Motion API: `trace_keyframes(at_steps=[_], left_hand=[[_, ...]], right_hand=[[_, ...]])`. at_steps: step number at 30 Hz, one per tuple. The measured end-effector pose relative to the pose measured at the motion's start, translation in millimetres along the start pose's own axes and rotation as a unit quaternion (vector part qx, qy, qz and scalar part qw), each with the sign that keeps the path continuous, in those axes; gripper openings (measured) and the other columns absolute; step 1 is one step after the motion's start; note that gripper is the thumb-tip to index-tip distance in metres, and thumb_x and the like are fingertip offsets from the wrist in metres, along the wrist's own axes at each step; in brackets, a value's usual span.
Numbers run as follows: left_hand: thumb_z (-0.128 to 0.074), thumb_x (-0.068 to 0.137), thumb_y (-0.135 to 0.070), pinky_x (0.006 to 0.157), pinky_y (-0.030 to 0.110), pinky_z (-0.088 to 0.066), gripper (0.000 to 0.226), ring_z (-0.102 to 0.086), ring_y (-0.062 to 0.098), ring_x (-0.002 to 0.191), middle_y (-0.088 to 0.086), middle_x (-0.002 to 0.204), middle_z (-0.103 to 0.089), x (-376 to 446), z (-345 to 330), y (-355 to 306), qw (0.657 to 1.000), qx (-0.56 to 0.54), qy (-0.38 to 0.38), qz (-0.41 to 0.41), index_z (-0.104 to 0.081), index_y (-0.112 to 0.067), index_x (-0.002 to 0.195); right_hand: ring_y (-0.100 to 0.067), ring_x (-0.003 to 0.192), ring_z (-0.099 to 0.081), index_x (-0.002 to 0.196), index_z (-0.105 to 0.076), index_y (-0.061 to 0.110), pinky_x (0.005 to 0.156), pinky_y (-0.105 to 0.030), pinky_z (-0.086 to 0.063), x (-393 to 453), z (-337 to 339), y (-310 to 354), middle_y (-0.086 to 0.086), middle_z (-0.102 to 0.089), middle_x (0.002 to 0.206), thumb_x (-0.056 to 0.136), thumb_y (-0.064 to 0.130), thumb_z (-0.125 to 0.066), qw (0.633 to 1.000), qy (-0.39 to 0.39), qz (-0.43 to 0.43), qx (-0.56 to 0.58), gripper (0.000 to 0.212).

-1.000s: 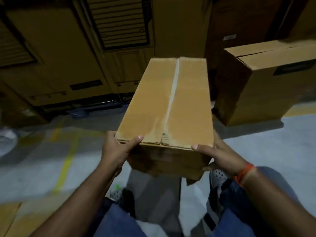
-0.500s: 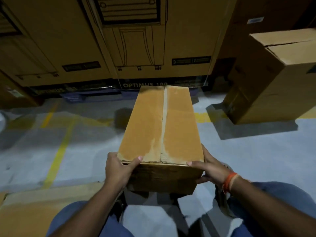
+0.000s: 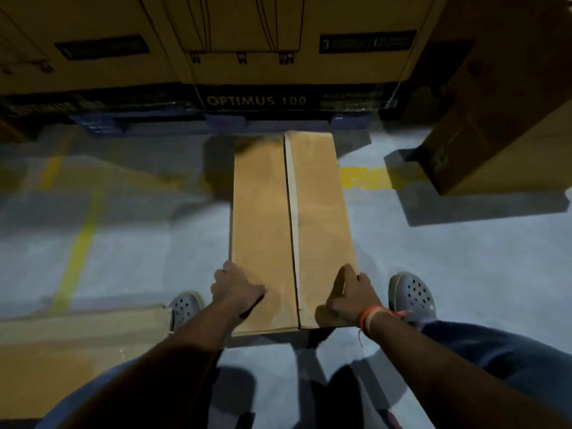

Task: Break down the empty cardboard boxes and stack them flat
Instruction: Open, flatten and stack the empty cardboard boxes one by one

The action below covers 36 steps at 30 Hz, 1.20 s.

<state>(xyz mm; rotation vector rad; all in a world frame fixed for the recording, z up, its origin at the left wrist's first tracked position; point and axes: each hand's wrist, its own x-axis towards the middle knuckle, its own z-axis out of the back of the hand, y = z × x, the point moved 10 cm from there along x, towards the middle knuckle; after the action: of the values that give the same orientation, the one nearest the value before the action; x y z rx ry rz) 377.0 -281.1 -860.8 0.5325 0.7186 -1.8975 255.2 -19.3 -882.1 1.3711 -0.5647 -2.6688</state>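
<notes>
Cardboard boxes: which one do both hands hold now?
The long narrow box with the centre seam, between the feet; left hand and right hand grip its near end.

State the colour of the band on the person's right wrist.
Orange, seen in the head view: the wrist band behind the right hand.

Grey floor (image 3: 130, 258) bears box (image 3: 263, 212), flat cardboard (image 3: 77, 342)
</notes>
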Motion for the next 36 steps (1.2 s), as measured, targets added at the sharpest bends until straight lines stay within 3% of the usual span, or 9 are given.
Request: trace_keyframes(at_steps=[6,10,17,21,24,28,30,32,36], left_hand=[[-0.089,0.075,-0.039,0.102,0.045,-0.049,0.1,-0.048,0.041,0.131,0.02,0.145,-0.042,36,-3,1,0.996,-0.089,-0.008,0.021,-0.028,-0.005,0.147],[-0.091,0.071,-0.04,0.101,0.043,-0.051,0.103,-0.053,0.04,0.128,0.021,0.143,-0.05,44,-14,1,0.98,-0.186,0.012,0.067,-0.033,-0.001,0.146],[-0.084,0.06,-0.045,0.096,0.045,-0.05,0.094,-0.043,0.034,0.124,0.01,0.136,-0.044,-20,9,-25,0.985,-0.138,-0.033,0.102,-0.038,-0.01,0.133],[-0.065,0.06,-0.064,0.098,0.047,-0.044,0.087,-0.033,0.024,0.12,-0.002,0.129,-0.035,-86,36,-59,0.993,-0.084,-0.076,-0.043,-0.036,-0.023,0.131],[-0.066,0.078,-0.056,0.094,0.037,-0.047,0.06,-0.048,0.018,0.113,-0.007,0.127,-0.045,-93,47,-81,0.978,-0.119,-0.062,-0.16,-0.05,-0.03,0.129],[-0.072,0.086,-0.046,0.103,0.031,-0.043,0.059,-0.051,0.021,0.128,-0.007,0.139,-0.056,-48,34,-94,0.971,-0.044,-0.038,-0.232,-0.054,-0.032,0.14],[-0.078,0.076,-0.057,0.111,0.042,-0.04,0.086,-0.035,0.029,0.141,0.0,0.155,-0.034,-23,28,-79,0.985,-0.005,-0.064,-0.162,-0.04,-0.031,0.149],[-0.084,0.069,-0.062,0.114,0.05,-0.038,0.115,-0.024,0.034,0.148,0.007,0.164,-0.016,-7,15,-57,0.997,-0.047,-0.035,-0.055,-0.021,-0.024,0.158],[-0.086,0.072,-0.056,0.109,0.047,-0.043,0.12,-0.039,0.034,0.143,0.01,0.16,-0.035,0,-35,-55,0.958,-0.254,0.132,0.016,-0.016,-0.013,0.16]], right_hand=[[-0.047,0.135,-0.04,0.159,0.011,0.038,0.112,-0.049,-0.041,30,2,11,-0.018,-0.016,0.157,0.076,0.051,-0.076,0.999,-0.035,0.018,0.029,0.121],[-0.049,0.13,-0.04,0.154,0.022,0.044,0.111,-0.053,-0.039,42,5,16,-0.022,-0.026,0.149,0.072,0.059,-0.081,0.996,-0.077,0.011,0.034,0.132],[-0.043,0.133,-0.036,0.155,0.008,0.053,0.115,-0.051,-0.032,46,28,11,-0.015,-0.031,0.139,0.07,0.061,-0.084,0.995,-0.058,0.057,0.065,0.126],[-0.026,0.149,-0.026,0.159,-0.007,0.045,0.124,-0.044,-0.02,48,19,9,-0.001,-0.022,0.166,0.069,0.077,-0.074,0.968,0.069,0.072,0.229,0.117],[-0.03,0.151,-0.023,0.159,-0.029,0.02,0.115,-0.045,-0.026,46,20,3,-0.005,-0.025,0.165,0.095,0.071,-0.042,0.944,0.076,-0.035,0.319,0.083],[-0.033,0.11,-0.056,0.122,-0.057,0.014,0.073,-0.04,-0.045,39,62,6,-0.009,-0.061,0.11,0.101,0.066,-0.031,0.933,-0.01,-0.064,0.354,0.062],[-0.033,0.113,-0.059,0.128,-0.058,0.011,0.094,-0.044,-0.049,44,78,13,-0.015,-0.064,0.127,0.091,0.079,-0.038,0.947,-0.047,-0.034,0.317,0.08],[-0.037,0.135,-0.048,0.151,-0.041,0.011,0.113,-0.048,-0.037,46,94,7,-0.016,-0.046,0.153,0.081,0.085,-0.049,0.956,-0.111,-0.015,0.27,0.102],[-0.04,0.133,-0.047,0.15,-0.033,0.01,0.104,-0.047,-0.041,41,98,-26,-0.017,-0.044,0.152,0.077,0.077,-0.065,0.958,-0.161,-0.052,0.232,0.104]])
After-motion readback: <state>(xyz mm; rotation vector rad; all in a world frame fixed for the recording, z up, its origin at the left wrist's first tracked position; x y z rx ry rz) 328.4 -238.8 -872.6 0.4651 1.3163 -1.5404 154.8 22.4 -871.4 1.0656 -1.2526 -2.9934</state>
